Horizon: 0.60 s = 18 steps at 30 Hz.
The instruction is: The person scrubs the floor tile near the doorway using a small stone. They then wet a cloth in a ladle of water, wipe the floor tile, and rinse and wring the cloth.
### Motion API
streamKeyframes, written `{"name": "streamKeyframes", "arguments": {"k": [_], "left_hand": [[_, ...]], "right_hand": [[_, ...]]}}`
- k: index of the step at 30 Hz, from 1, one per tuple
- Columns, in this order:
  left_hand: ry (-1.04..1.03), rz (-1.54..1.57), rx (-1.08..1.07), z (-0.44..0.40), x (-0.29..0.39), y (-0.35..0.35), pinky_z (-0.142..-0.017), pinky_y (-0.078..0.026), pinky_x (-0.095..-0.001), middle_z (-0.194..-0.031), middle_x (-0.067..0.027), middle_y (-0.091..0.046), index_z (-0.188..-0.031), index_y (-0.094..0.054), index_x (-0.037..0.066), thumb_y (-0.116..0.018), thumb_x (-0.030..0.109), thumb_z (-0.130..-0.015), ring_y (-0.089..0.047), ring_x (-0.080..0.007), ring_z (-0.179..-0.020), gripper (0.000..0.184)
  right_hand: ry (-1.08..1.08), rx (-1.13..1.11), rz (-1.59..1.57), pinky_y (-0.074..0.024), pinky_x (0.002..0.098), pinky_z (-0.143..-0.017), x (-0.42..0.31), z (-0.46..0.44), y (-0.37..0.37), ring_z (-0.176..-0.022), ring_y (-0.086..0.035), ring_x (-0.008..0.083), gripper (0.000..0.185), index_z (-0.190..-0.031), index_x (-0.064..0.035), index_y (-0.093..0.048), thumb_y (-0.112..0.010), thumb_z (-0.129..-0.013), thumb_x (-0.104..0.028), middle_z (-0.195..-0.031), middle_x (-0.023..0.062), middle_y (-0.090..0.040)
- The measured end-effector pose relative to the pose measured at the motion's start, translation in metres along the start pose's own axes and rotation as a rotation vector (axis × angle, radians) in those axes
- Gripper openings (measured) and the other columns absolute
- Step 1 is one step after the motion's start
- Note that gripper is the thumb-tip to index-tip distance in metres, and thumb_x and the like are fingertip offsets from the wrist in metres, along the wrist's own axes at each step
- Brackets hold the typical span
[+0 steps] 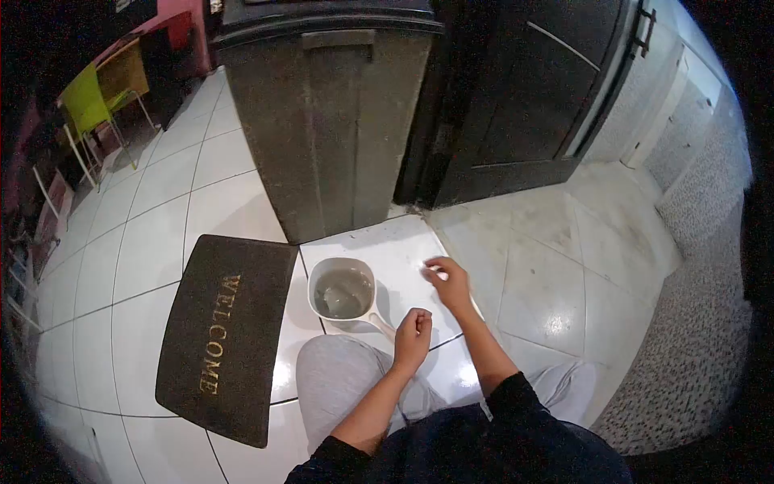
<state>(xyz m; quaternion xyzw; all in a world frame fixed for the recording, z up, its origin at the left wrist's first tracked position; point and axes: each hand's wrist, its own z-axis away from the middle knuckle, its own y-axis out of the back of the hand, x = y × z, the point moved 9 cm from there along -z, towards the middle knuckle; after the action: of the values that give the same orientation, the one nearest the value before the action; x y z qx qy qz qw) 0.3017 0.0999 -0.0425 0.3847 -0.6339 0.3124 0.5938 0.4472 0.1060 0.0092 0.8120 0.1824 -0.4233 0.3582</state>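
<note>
Floor (153,315): I have bare white tile ahead of the right hand (451,289) as far as the bin; a seam with greyer tile passes close by that hand.
Bin (339,137): stands ahead of both hands and closes off the forward room; the frame cuts off its top.
Door (532,105): dark, farther ahead and to the right of the right hand, its upper part out of my view.
Mat (226,339): flat, well left of the left hand (413,337), beyond the dipper; "WELCOME" reads sideways to me.
Dipper (342,290): upright, left and ahead of the left hand, near the mat's edge. I make out clear liquid inside; its handle reaches back toward that hand, and I cannot tell whether they touch.
Right hand: lifted, fingers loosely bent, a gap at the thumb; fingertips blurred.
Left hand: wrist bent, fingers curled in; I cannot tell if it grips anything.
</note>
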Motion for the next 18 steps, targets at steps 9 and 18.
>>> {"name": "streamKeyframes", "arguments": {"k": [9, 18], "left_hand": [[-0.132, -0.261, -0.669, 0.033, 0.004, -0.104, -0.065, -0.044, -0.0366, -0.083, -0.0143, -0.056, -0.090, -0.054, 0.003, -0.050, 0.018, -0.083, -0.057, -0.0282, -0.073, 0.017], [-0.067, -0.405, -0.785, -0.016, -0.030, -0.142, -0.066, -0.045, -0.0400, -0.087, -0.0152, -0.055, -0.091, -0.053, 0.003, -0.050, 0.022, -0.084, -0.056, -0.0308, -0.075, 0.021]], "right_hand": [[-0.226, 0.125, 0.348, -0.0457, 0.0379, -0.071, 0.148, 0.087, 0.077, -0.076, -0.057, 0.0283, 0.013, -0.080, -0.0055, -0.062, -0.065, -0.068, -0.006, -0.082, 0.0111, -0.060], [-0.360, 0.135, 0.502, -0.0429, 0.0363, -0.075, 0.165, 0.076, 0.077, -0.079, -0.053, 0.0285, 0.011, -0.073, -0.0074, -0.065, -0.069, -0.062, -0.007, -0.076, 0.0076, -0.060]]}}
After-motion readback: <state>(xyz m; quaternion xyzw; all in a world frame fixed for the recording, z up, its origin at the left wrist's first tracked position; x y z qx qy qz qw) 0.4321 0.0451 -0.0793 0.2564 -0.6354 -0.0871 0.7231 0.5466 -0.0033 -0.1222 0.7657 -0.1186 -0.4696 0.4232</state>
